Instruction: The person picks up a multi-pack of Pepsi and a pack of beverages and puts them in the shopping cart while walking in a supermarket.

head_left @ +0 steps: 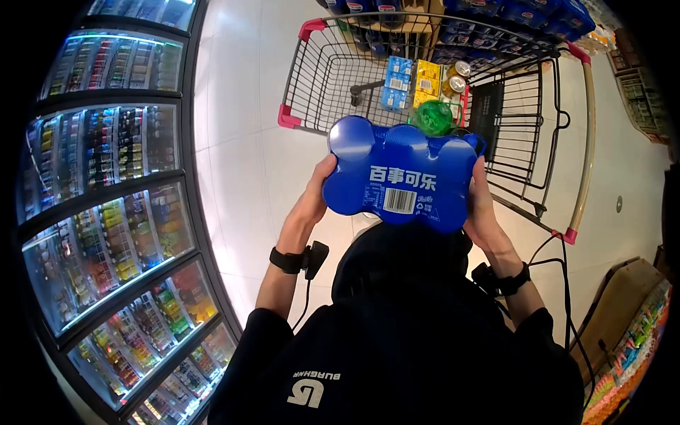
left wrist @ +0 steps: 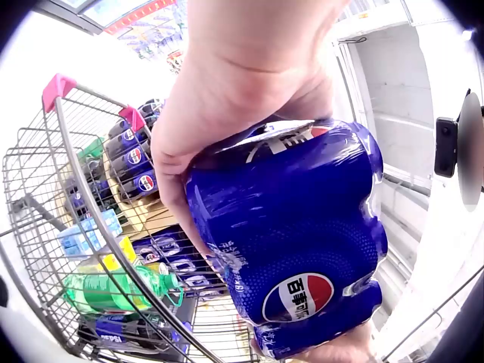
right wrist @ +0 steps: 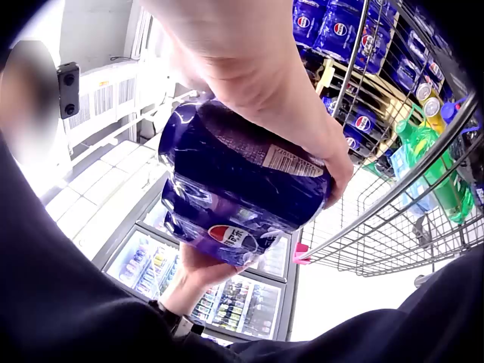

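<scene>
A blue shrink-wrapped multipack of Pepsi cans [head_left: 401, 173] is held up in front of the torso, its barcode and white lettering facing the head camera. My left hand [head_left: 316, 193] grips its left end, and my right hand [head_left: 483, 209] grips the opposite end. In the left wrist view, the left fingers curl round one end of the pack [left wrist: 291, 219], with part of the right hand [left wrist: 340, 346] under the far end. The right wrist view shows the right hand [right wrist: 302, 125] wrapped over its end, and the left hand [right wrist: 206, 266] supporting the other.
Just beyond the pack stands a wire shopping cart [head_left: 312, 78] holding blue cartons [head_left: 397, 83], yellow cartons [head_left: 426, 79], cans [head_left: 454, 86] and a green bottle [head_left: 433, 117]. Stacked Pepsi packs [head_left: 482, 32] lie behind it. Glass-door drink coolers [head_left: 106, 142] line the left side.
</scene>
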Tool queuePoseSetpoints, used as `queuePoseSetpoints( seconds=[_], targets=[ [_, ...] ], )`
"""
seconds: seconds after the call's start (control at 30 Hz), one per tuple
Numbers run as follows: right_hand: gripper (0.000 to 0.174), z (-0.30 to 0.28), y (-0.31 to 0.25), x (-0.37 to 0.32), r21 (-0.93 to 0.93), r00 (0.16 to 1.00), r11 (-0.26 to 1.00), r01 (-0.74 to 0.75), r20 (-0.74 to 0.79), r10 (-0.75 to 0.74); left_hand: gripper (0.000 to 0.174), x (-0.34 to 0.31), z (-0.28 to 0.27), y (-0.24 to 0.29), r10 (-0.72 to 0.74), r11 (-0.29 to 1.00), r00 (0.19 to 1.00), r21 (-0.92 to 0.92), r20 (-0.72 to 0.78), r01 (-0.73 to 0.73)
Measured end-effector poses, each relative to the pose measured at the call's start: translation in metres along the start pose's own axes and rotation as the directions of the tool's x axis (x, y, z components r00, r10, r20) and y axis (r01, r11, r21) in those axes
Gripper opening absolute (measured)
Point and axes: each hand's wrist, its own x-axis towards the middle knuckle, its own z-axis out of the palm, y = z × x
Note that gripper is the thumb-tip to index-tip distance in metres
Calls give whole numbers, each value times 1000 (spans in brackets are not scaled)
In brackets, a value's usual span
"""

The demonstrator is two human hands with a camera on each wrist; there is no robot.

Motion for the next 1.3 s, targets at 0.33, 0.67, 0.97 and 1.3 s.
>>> queuePoseSetpoints(
  seconds=[0.33,0.67,0.97,1.3],
  targets=[
    [75,5,-26,111,306,979,951,39,-202,25,93,106,-71,60,-179,984,982,30,62,178],
    [56,8,-20,152,574,924,811,113,-361,127,76,202,-77,92,-262,965,963,36,59,261],
    [58,26,-3,218,742,888,652,153,-393,239,48,281,-74,119,-400,915,909,3,117,403],
    [47,23,34,324,881,892,441,172,-329,309,43,397,-110,122,-541,818,831,313,132,483]
  ],
)
